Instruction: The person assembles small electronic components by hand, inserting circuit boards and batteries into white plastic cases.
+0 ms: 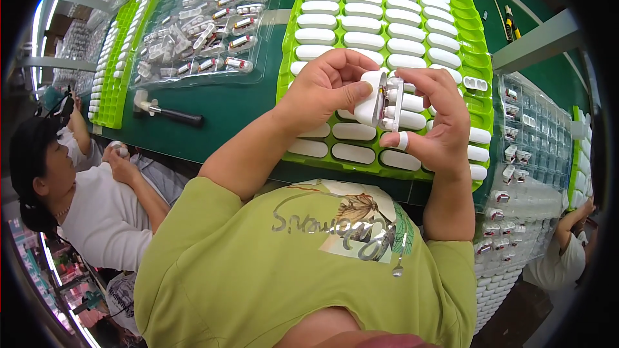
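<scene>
My left hand (321, 90) grips a white rounded case shell (369, 100) between thumb and fingers, its open side facing right. Close to that opening, my right hand (440, 119) holds a white inner tray (397, 106) with small rounded parts on it, by its edge. The tray's parts sit at the mouth of the shell; whether they touch it I cannot tell. A white band wraps my right thumb. Below both hands lies a lime-green tray (284, 100) bearing rows of white oval cases (361, 24).
Left of the green tray, a clear plastic tray (248, 77) holds loose small assemblies. A hammer (169, 113) lies on the green table (219, 106). Another clear tray (548, 129) stands at right, below a grey post (538, 42). Co-workers (84, 200) sit on both sides.
</scene>
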### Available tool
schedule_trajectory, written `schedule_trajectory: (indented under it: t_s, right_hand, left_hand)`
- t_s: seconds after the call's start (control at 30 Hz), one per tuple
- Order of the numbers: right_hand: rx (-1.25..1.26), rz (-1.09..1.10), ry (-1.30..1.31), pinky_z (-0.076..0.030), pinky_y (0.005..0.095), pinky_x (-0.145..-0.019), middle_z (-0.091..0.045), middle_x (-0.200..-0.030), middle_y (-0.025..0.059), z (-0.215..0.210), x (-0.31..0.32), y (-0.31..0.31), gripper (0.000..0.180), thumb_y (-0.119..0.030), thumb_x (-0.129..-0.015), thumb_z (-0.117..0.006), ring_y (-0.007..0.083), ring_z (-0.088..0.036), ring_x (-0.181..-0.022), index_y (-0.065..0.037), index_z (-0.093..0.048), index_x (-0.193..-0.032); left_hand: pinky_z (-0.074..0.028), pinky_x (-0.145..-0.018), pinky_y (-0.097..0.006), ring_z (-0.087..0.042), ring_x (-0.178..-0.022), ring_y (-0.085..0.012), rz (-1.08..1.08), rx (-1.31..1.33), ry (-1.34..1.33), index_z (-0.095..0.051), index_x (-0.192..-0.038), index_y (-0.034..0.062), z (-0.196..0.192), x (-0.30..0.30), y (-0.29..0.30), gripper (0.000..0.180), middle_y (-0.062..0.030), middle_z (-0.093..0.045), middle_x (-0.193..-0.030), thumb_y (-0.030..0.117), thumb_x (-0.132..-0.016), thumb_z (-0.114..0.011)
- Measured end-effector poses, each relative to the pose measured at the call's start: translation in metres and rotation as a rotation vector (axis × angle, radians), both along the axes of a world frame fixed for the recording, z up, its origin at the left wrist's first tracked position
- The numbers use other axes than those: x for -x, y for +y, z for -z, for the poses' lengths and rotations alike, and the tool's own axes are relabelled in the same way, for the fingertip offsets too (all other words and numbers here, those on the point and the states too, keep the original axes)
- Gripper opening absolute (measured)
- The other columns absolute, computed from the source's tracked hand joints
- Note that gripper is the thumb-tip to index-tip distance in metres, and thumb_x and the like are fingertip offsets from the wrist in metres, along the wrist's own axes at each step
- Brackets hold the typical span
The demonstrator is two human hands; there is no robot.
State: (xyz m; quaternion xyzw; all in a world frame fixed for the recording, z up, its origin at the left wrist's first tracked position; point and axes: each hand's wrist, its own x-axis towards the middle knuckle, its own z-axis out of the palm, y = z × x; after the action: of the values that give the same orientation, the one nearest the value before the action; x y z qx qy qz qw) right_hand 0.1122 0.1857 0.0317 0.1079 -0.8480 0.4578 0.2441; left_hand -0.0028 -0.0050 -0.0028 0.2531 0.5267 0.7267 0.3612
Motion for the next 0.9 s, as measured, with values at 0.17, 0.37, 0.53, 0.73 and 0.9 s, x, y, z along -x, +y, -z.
schedule_trajectory:
  t_s: [0.17,0.37,0.53,0.73,0.9]
  right_hand:
    - [-0.05,0.048,0.014,-0.047,0.0353,-0.082,-0.065,-0.104,0.0095,-0.001,0.001,-0.002,0.072,-0.032,-0.053,-0.091,0.0257,-0.059,-0.095,-0.004,-0.066,-0.115]
    - [-0.091,0.065,0.042,-0.047,0.0369,-0.082,-0.066,-0.103,0.0099,0.002,0.003,-0.003,0.07,-0.033,-0.054,-0.09,0.0268,-0.059,-0.094,-0.004,-0.066,-0.113]
    - [-0.087,0.08,0.021,-0.047,0.0368,-0.082,-0.066,-0.103,0.0099,0.0,0.002,-0.001,0.068,-0.03,-0.054,-0.09,0.0267,-0.059,-0.094,-0.005,-0.067,-0.113]
    - [-0.04,0.071,0.014,-0.047,0.0367,-0.083,-0.066,-0.101,0.0104,0.003,0.002,0.0,0.068,-0.028,-0.053,-0.09,0.027,-0.059,-0.094,-0.005,-0.067,-0.113]
    - [-0.086,0.034,-0.012,-0.047,0.0369,-0.081,-0.066,-0.099,0.0107,0.0,0.0,0.007,0.063,-0.028,-0.053,-0.09,0.0275,-0.059,-0.093,-0.004,-0.068,-0.108]
  left_hand:
    - [-0.053,-0.068,-0.021,-0.061,-0.086,-0.0071,-0.002,-0.042,0.0,-0.054,-0.123,0.0041,-0.003,-0.004,0.002,0.035,-0.0041,-0.062,-0.102,0.011,-0.092,-0.067]
    - [-0.056,-0.075,-0.025,-0.063,-0.091,-0.0101,0.013,-0.044,0.004,-0.054,-0.124,0.0036,-0.001,-0.003,0.0,0.035,-0.0043,-0.062,-0.103,0.008,-0.092,-0.065]
    - [-0.058,-0.082,-0.03,-0.063,-0.1,-0.0151,0.088,-0.091,0.025,-0.051,-0.132,0.0027,-0.012,-0.004,0.002,0.055,-0.006,-0.06,-0.109,0.003,-0.082,-0.074]
    - [-0.055,-0.094,-0.036,-0.059,-0.114,-0.023,0.1,0.024,0.385,-0.049,-0.135,-0.0007,-0.013,-0.001,-0.004,0.077,-0.0121,-0.052,-0.127,0.002,-0.066,-0.085]
    - [-0.057,-0.092,-0.036,-0.058,-0.113,-0.0207,0.103,-0.001,0.576,-0.051,-0.134,0.0027,-0.008,-0.001,-0.004,0.075,-0.0089,-0.049,-0.124,0.001,-0.066,-0.084]
